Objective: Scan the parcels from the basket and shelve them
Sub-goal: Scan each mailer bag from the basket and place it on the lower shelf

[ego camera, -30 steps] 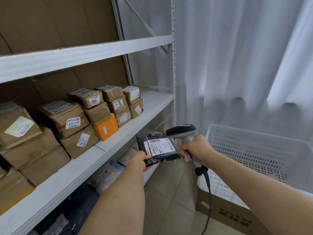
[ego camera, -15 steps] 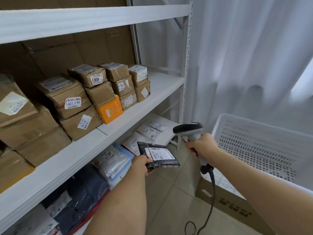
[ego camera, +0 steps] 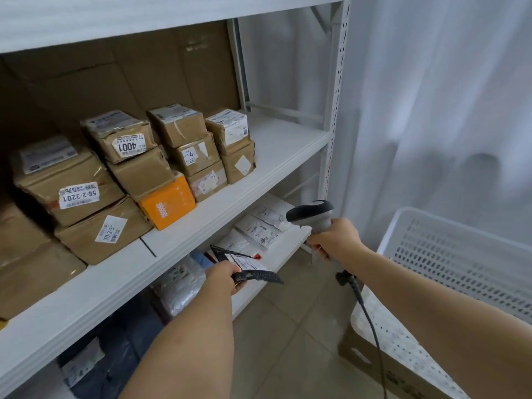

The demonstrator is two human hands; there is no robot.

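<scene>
Parcel point(ego camera: 250, 267) pinched in left hand point(ego camera: 223, 276); right hand point(ego camera: 335, 240) grips scanner point(ego camera: 312, 216).

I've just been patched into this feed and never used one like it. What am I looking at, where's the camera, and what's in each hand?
There is no machine here: these are a person's two bare arms, filmed by a wide-angle camera on their head looking forward and down. The left hand grips a flat black parcel with a white label, held at the front of the lower shelf, where soft bagged parcels lie. The right hand holds a corded barcode scanner. The middle shelf carries stacked brown boxes and one orange box. The white basket stands at the right.
</scene>
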